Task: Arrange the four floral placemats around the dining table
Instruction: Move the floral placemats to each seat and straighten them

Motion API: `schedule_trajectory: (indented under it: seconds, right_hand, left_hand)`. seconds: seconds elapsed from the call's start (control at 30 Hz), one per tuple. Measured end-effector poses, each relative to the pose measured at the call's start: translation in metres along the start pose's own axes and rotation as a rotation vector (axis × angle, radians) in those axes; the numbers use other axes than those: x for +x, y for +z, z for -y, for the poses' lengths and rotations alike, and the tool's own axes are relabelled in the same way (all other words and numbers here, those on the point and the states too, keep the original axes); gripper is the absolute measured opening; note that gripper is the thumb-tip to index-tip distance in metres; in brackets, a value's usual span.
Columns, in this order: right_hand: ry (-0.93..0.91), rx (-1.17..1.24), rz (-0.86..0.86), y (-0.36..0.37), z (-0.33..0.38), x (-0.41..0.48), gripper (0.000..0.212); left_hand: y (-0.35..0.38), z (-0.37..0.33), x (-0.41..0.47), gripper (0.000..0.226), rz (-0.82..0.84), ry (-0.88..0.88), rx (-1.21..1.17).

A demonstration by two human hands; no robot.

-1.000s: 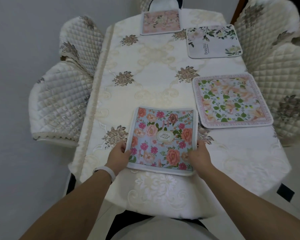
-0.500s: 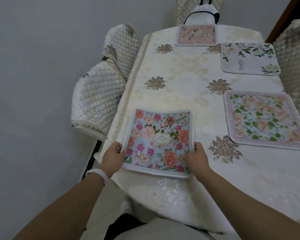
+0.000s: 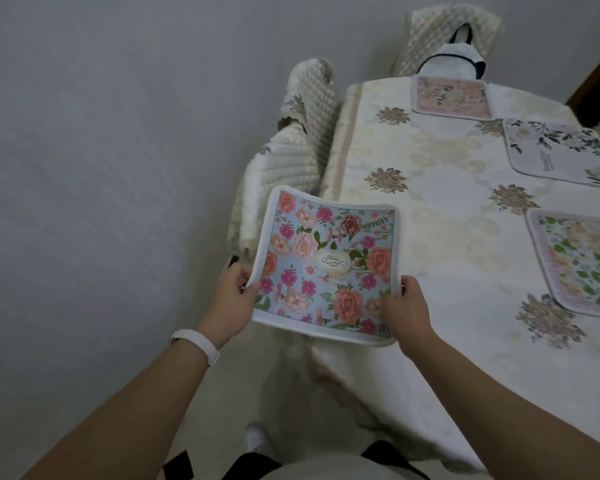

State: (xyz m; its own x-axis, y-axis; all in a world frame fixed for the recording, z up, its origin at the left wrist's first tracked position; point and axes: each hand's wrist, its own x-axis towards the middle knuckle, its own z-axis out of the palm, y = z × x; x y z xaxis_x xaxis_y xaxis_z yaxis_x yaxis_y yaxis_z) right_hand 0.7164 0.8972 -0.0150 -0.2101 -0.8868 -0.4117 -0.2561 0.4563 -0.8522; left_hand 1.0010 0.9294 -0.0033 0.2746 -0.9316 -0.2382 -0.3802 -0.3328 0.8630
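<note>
My left hand (image 3: pixel 232 299) and my right hand (image 3: pixel 406 308) each pinch a near corner of the blue placemat (image 3: pixel 328 265), fingers closed on its white border, thumbs on the printed face. The blue placemat is lifted, slightly bowed, and hangs over the near left corner of the table (image 3: pixel 440 209); its left part is out past the table edge, in front of the near chair (image 3: pixel 284 168). Whether its far right edge touches the tablecloth I cannot tell. A white wristband (image 3: pixel 196 344) sits on my left wrist. Three other mats lie flat on the cream tablecloth: a pink placemat (image 3: pixel 451 97) at the far end, a white placemat (image 3: pixel 561 154) with dark leaves along the far right side, and a green-and-peach placemat (image 3: pixel 582 261) along the near right side, partly cut off by the frame. A second quilted chair (image 3: pixel 312 95) stands further along the left side, and a white bag (image 3: pixel 451 62) with dark handles rests beyond the far end.
</note>
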Motion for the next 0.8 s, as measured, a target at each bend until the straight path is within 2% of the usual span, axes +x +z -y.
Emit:
schedule_trajectory:
  seconds: [0.17,0.33,0.6,0.8]
  right_hand:
    - [-0.044,0.004,-0.070,0.067,0.028,-0.028,0.025]
    - [-0.126,-0.009,-0.096,0.100,0.055,-0.041,0.023]
    - [-0.125,0.031,-0.127,0.121,0.089,-0.014,0.024]
    - [-0.077,0.095,-0.132,0.146,0.107,0.049,0.023]
  left_hand:
    - [-0.070,0.017,0.013,0.007,0.006,0.045,-0.025]
    - [-0.115,0.026,0.036,0.012,-0.009,0.074,-0.020]
    - [-0.136,0.007,0.087,0.012,0.008,0.099,-0.083]
    - [-0.139,-0.016,0.159,0.008,0.023,0.083,-0.071]
